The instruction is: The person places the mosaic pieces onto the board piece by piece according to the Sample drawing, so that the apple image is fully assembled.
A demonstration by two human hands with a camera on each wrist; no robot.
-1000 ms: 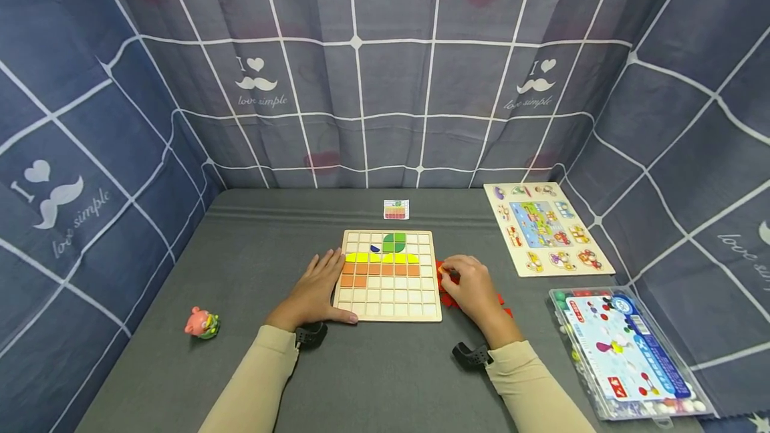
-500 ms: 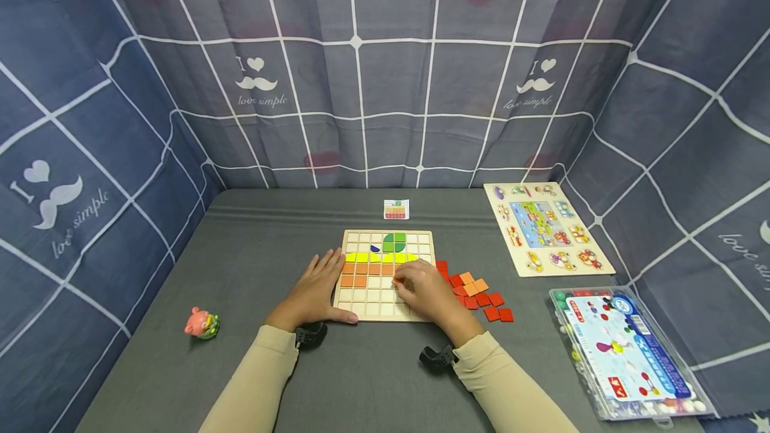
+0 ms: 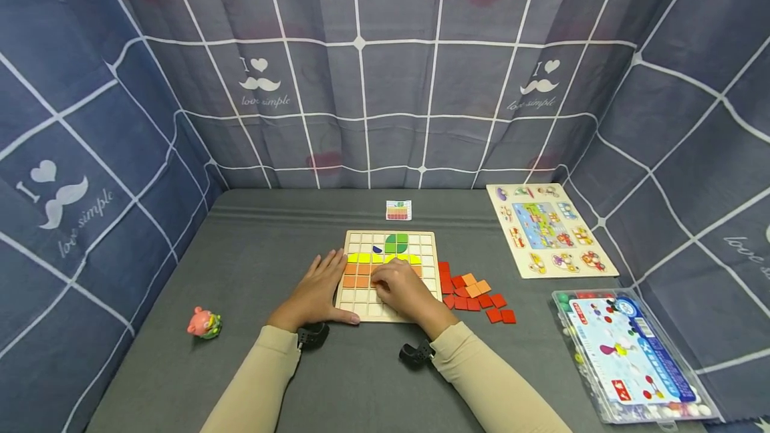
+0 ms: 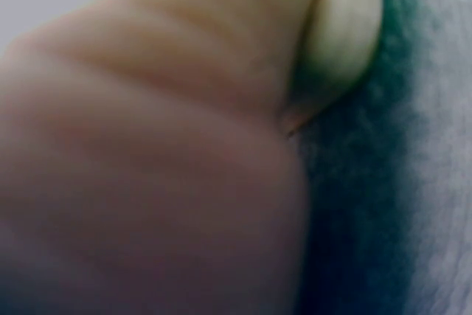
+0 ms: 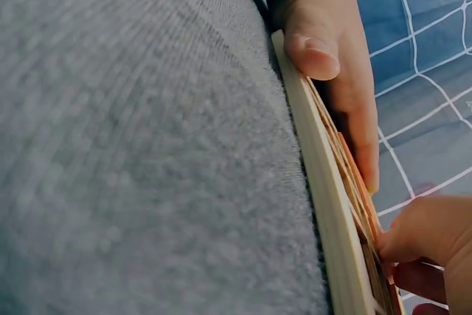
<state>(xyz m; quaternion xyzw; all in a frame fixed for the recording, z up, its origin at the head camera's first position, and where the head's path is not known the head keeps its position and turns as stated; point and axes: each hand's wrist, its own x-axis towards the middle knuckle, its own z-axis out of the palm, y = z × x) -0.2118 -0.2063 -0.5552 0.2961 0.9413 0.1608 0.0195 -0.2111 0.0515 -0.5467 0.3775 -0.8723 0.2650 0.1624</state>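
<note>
A wooden grid board (image 3: 355, 313) lies on the grey table, with green leaf-like pieces (image 3: 396, 243), a small blue piece (image 3: 377, 249), a yellow row (image 3: 363, 258) and orange square tiles (image 3: 356, 281) in its cells. My left hand (image 3: 319, 291) rests along the board's left edge, fingers straight, thumb by the near left corner. Over the middle of the board, my right hand (image 3: 406, 289) has its fingertips bent together at a cell beside the orange tiles, pinching a tile mostly hidden by the fingers. The right wrist view shows these right fingers (image 5: 431, 230) against the board's surface.
Loose red tiles (image 3: 486, 301) and a few orange ones (image 3: 473, 289) lie right of the board. A small pattern card (image 3: 399, 210) is behind it. Farther right are a picture puzzle board (image 3: 505, 246) and a clear box (image 3: 631, 353); a pink figurine (image 3: 203, 323) stands left.
My right hand has moved left from the loose tile pile, across the board's right side, to the cell beside the orange tiles. My left hand has stayed on the board's edge.
</note>
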